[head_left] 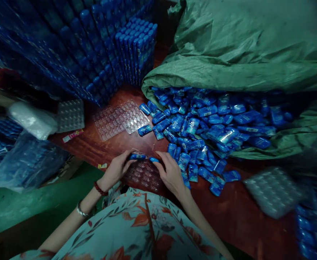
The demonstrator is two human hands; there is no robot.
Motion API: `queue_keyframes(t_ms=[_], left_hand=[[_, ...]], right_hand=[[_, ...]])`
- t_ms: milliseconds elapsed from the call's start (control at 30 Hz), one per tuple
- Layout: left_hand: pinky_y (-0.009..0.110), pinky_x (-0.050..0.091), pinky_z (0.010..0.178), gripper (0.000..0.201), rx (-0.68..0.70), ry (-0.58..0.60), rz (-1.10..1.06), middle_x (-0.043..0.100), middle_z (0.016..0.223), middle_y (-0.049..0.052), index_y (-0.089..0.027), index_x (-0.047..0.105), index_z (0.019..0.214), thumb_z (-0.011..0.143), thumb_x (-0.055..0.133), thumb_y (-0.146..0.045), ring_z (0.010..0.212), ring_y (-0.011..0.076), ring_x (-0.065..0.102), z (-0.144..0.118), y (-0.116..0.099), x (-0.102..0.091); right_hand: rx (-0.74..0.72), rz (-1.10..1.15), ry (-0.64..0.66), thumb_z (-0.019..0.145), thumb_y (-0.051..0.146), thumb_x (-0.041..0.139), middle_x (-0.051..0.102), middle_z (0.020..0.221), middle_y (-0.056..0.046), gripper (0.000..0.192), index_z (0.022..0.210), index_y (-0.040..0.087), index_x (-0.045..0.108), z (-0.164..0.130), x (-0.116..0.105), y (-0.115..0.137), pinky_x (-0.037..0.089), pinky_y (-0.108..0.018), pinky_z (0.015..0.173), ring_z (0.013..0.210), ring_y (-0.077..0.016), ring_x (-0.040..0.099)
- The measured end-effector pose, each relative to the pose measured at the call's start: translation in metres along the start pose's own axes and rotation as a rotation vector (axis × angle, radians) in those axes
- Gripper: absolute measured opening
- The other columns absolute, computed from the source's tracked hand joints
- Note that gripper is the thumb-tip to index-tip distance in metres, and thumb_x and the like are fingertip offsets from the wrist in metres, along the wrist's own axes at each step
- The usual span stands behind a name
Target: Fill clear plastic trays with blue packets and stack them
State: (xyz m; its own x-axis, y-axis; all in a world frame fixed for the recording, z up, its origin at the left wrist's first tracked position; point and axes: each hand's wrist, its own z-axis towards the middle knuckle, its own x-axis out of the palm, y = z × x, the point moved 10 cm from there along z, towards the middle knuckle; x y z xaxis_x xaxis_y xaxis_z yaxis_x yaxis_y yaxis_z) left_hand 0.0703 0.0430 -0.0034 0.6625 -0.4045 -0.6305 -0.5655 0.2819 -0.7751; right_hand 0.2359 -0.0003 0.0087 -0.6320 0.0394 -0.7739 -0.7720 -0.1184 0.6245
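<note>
A clear plastic blister tray (144,176) with rows of small hollows lies on the table close to my body. My left hand (116,169) is over its left corner, with thumb and fingers closed on a small blue pack (137,156) at the tray's far edge. Across from it, my right hand (171,173) pinches another small blue pack (154,159), held nearly in line with the first. Beside my right hand spreads a heap of loose blue packs (193,125), glossy and printed. The fingertips' undersides are hidden.
A green woven sack (228,68) lies with its mouth toward the heap. Clear trays (112,121) rest beyond my hands, and a stack of trays (273,191) is at right. Filled blue trays (136,43) stand stacked at the back left. A pink wrapper (73,135) lies near the left edge.
</note>
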Motion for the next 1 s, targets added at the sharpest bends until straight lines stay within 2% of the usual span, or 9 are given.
queue_keyframes(t_ms=[100, 167, 267, 433, 633, 833, 1000], left_hand=[[0.031, 0.050, 0.086, 0.030, 0.193, -0.046, 0.172, 0.061, 0.108, 0.010, -0.018, 0.052, 0.118, 0.092, 0.039, -0.017, 0.099, 0.0186, 0.059, 0.000, -0.018, 0.006], [0.033, 0.050, 0.086, 0.034, 0.303, -0.046, 0.270, 0.059, 0.109, 0.011, -0.017, 0.051, 0.120, 0.090, 0.036, -0.011, 0.101, 0.0195, 0.058, 0.001, -0.028, 0.009], [0.033, 0.050, 0.086, 0.038, 0.386, -0.004, 0.311, 0.058, 0.108, 0.011, -0.018, 0.047, 0.125, 0.090, 0.036, -0.009, 0.100, 0.0191, 0.057, 0.004, -0.036, 0.009], [0.031, 0.049, 0.087, 0.035, 0.423, 0.062, 0.305, 0.056, 0.109, 0.011, -0.017, 0.045, 0.124, 0.091, 0.037, -0.011, 0.101, 0.0181, 0.055, 0.008, -0.038, 0.009], [0.035, 0.049, 0.083, 0.030, 0.508, 0.120, 0.489, 0.057, 0.097, 0.011, -0.014, 0.051, 0.115, 0.089, 0.037, -0.009, 0.090, 0.0195, 0.054, 0.011, -0.040, 0.027], [0.029, 0.047, 0.071, 0.019, 0.406, 0.257, 0.527, 0.057, 0.088, 0.008, -0.014, 0.056, 0.096, 0.087, 0.041, -0.008, 0.079, 0.0173, 0.053, 0.034, -0.038, 0.033], [0.029, 0.045, 0.073, 0.016, 0.381, 0.239, 0.507, 0.059, 0.088, 0.007, -0.014, 0.057, 0.096, 0.089, 0.042, -0.012, 0.081, 0.0175, 0.055, 0.028, -0.032, 0.032]], right_hand=[[-0.077, -0.117, 0.102, 0.092, 0.031, 0.047, 0.062, 0.102, -0.008, 0.031, 0.120, 0.018, 0.053, 0.002, 0.013, 0.005, 0.044, -0.032, 0.081, 0.094, -0.0204, 0.056], [-0.113, -0.192, 0.110, 0.093, 0.025, 0.043, 0.063, 0.092, -0.007, 0.029, 0.119, 0.016, 0.054, 0.001, 0.020, 0.005, 0.043, -0.031, 0.075, 0.085, -0.0193, 0.057], [-0.143, -0.276, 0.074, 0.094, 0.018, 0.038, 0.063, 0.084, -0.007, 0.030, 0.119, 0.013, 0.054, -0.001, 0.025, 0.006, 0.041, -0.032, 0.071, 0.080, -0.0193, 0.055], [-0.134, -0.371, 0.034, 0.093, 0.017, 0.038, 0.062, 0.082, -0.007, 0.030, 0.118, 0.010, 0.054, 0.002, 0.026, 0.009, 0.038, -0.032, 0.069, 0.077, -0.0192, 0.053], [-0.181, -0.421, 0.047, 0.092, 0.014, 0.038, 0.062, 0.086, -0.008, 0.034, 0.123, 0.012, 0.051, 0.008, 0.033, 0.013, 0.037, -0.034, 0.070, 0.081, -0.0206, 0.051], [-0.183, -0.424, 0.026, 0.091, 0.014, 0.040, 0.062, 0.088, -0.008, 0.035, 0.124, 0.013, 0.051, 0.010, 0.036, 0.010, 0.037, -0.034, 0.070, 0.082, -0.0208, 0.052], [-0.179, -0.325, 0.045, 0.093, 0.020, 0.040, 0.063, 0.090, -0.007, 0.034, 0.125, 0.016, 0.051, 0.011, 0.029, 0.010, 0.039, -0.031, 0.071, 0.082, -0.0194, 0.054]])
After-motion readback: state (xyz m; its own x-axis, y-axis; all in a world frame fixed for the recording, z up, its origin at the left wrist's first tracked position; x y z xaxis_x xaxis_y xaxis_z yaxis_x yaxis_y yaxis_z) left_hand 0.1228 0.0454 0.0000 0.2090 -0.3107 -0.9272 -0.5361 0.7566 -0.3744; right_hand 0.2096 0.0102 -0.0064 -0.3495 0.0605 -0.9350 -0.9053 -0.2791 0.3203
